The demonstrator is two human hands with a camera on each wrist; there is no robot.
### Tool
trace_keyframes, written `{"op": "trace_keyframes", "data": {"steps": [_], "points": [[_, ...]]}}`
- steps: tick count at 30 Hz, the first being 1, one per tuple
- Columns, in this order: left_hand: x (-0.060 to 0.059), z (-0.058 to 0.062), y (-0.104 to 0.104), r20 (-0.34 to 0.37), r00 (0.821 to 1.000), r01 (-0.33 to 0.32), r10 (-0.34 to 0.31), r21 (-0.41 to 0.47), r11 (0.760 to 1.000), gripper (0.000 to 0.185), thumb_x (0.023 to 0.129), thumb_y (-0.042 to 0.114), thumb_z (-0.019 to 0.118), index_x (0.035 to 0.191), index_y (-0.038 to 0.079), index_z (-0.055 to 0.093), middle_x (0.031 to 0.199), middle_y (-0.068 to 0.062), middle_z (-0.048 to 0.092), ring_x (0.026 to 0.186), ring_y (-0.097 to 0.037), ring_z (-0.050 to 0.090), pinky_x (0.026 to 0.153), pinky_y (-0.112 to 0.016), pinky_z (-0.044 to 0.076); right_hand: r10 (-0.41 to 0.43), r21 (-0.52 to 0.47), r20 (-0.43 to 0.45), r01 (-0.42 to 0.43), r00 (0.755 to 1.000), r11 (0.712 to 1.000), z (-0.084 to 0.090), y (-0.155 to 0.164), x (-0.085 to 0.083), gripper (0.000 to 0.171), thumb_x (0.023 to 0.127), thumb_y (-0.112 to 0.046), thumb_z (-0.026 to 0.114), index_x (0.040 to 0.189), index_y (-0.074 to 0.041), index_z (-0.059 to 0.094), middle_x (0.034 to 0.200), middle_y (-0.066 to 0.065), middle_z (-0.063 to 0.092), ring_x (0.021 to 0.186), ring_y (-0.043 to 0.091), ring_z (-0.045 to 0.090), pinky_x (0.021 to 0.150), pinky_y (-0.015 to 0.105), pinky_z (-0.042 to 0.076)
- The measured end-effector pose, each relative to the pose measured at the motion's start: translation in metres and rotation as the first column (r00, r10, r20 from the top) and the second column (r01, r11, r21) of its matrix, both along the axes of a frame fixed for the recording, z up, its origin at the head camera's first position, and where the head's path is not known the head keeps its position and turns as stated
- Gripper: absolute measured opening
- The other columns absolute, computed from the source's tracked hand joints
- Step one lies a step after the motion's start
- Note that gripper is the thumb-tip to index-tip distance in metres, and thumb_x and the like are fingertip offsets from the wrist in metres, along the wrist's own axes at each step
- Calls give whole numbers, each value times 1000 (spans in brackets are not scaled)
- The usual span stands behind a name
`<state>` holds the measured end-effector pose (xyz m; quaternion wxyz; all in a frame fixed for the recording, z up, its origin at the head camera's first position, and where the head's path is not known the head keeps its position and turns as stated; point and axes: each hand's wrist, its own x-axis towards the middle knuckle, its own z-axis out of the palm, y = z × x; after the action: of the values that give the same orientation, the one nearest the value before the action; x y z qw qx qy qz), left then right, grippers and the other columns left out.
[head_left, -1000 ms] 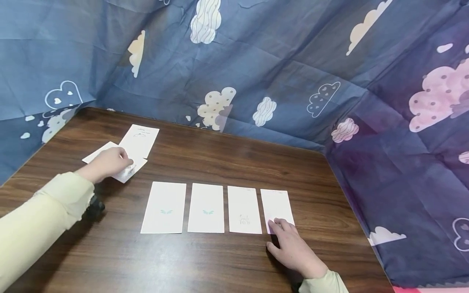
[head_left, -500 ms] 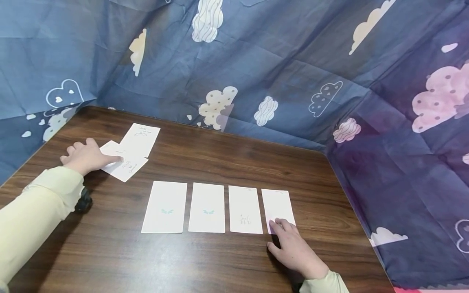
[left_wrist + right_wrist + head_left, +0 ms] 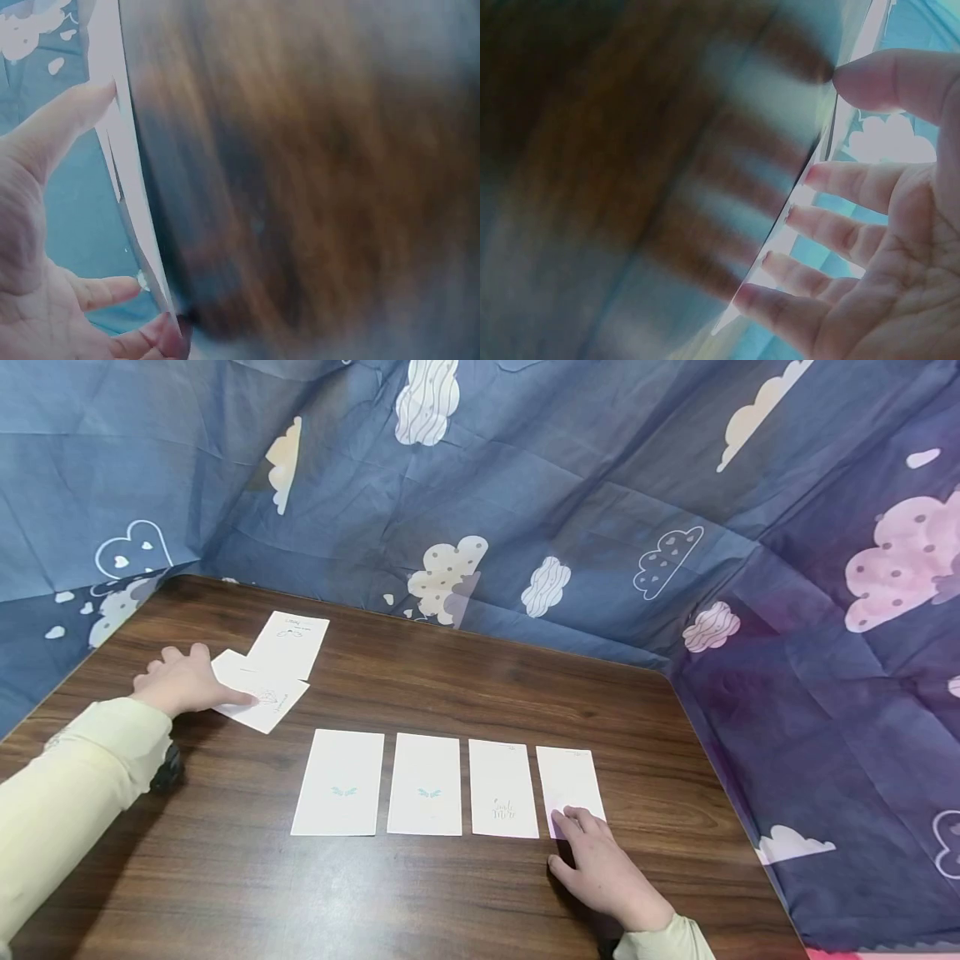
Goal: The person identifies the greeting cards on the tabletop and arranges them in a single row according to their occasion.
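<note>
My left hand (image 3: 183, 683) is at the back left with its fingers spread, the thumb tip resting on a tilted white card (image 3: 266, 717) with a small line drawing and lettering. In the left wrist view the spread fingers (image 3: 112, 291) reach the pale card edge, the thumb higher along it. That tilted card overlaps another white card (image 3: 292, 639) behind it. Toward the front right, my right hand (image 3: 607, 872) lies with its fingertips on the lower end of the rightmost card (image 3: 568, 777) in a row. The right wrist view shows its fingers (image 3: 847, 184) extended and apart.
Left of that rightmost card, the row holds a card with grey lettering (image 3: 502, 777) and two cards with small blue-green wing marks, one in the middle (image 3: 425, 768) and one at the left end (image 3: 341, 764). A cloud-patterned dark blue cloth (image 3: 360, 485) hangs behind the brown wooden table (image 3: 480, 685).
My left hand has gone from bent fingers over the tilted card to a spread pose farther left, thumb on the card. The card has slid slightly right. My right hand stays put.
</note>
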<state>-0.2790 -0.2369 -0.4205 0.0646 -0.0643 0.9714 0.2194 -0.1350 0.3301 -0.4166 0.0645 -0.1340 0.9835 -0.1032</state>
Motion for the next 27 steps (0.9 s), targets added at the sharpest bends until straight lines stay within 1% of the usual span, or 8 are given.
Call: {"op": "trace_keyframes", "data": {"steps": [5, 10, 14, 19, 20, 23, 25, 27], "points": [[-4, -2, -8, -30, 1000, 2, 0, 42, 999, 93, 85, 36, 77, 127, -31, 28, 117, -57, 34, 111, -73, 36, 91, -76, 35, -5, 1, 5, 5, 1000, 1000, 0, 0, 1, 55, 90, -18, 72, 138, 6, 59, 140, 27, 52, 131, 47, 48, 105, 61, 43], [-5, -2, -20, -123, 992, 13, -2, 89, 996, 63, 87, 14, 60, 127, -29, 36, 120, -50, 45, 108, -66, 46, 92, -71, 40, 1, -1, 3, -1, 1000, 1000, 1, 0, 0, 55, 90, -17, 74, 138, 5, 59, 140, 27, 52, 131, 47, 48, 104, 61, 43], [-3, 3, -27, -190, 980, -24, 51, 142, 990, 48, 88, 7, 46, 125, -23, 42, 122, -45, 48, 107, -61, 47, 91, -68, 41, 2, 1, 4, -2, 1000, 1000, 2, 0, 0, 56, 89, -18, 74, 138, 5, 60, 140, 26, 53, 131, 46, 48, 105, 60, 43], [2, 11, -34, -217, 967, -84, 137, 237, 968, 47, 92, 6, 35, 130, -22, 39, 128, -44, 43, 113, -59, 43, 94, -68, 38, 3, -6, 4, -3, 1000, 1000, 2, 0, 1, 55, 89, -17, 74, 138, 5, 60, 139, 26, 53, 131, 47, 48, 105, 60, 43], [4, 12, -35, -219, 964, -89, 148, 257, 962, 48, 93, 6, 34, 131, -22, 39, 129, -44, 42, 113, -58, 42, 92, -67, 39, 3, -8, 5, -3, 1000, 1000, 2, 0, 1, 55, 89, -17, 74, 138, 5, 60, 139, 27, 53, 131, 47, 48, 105, 60, 43], [8, 18, -40, -226, 956, -108, 187, 319, 942, 50, 92, 5, 32, 135, -21, 38, 128, -42, 44, 110, -54, 44, 83, -55, 44, 9, -11, 4, -9, 1000, 1000, 2, 1, 1, 55, 89, -17, 74, 137, 6, 60, 139, 27, 53, 130, 47, 48, 104, 61, 43], [10, 22, -43, -232, 950, -121, 209, 346, 930, 51, 93, 5, 32, 137, -19, 39, 126, -41, 46, 108, -51, 47, 77, -45, 44, 10, -11, 3, -10, 1000, 1000, 2, 1, 1, 55, 89, -17, 73, 138, 6, 60, 139, 27, 53, 130, 48, 49, 104, 61, 43], [12, 27, -47, -260, 941, -121, 219, 344, 931, 50, 94, 6, 34, 137, -18, 41, 123, -41, 49, 104, -49, 49, 71, -39, 41, 12, -13, 4, -12, 1000, 1000, 2, 1, 1, 55, 89, -17, 73, 137, 6, 60, 139, 27, 53, 130, 48, 49, 104, 61, 43]]}}
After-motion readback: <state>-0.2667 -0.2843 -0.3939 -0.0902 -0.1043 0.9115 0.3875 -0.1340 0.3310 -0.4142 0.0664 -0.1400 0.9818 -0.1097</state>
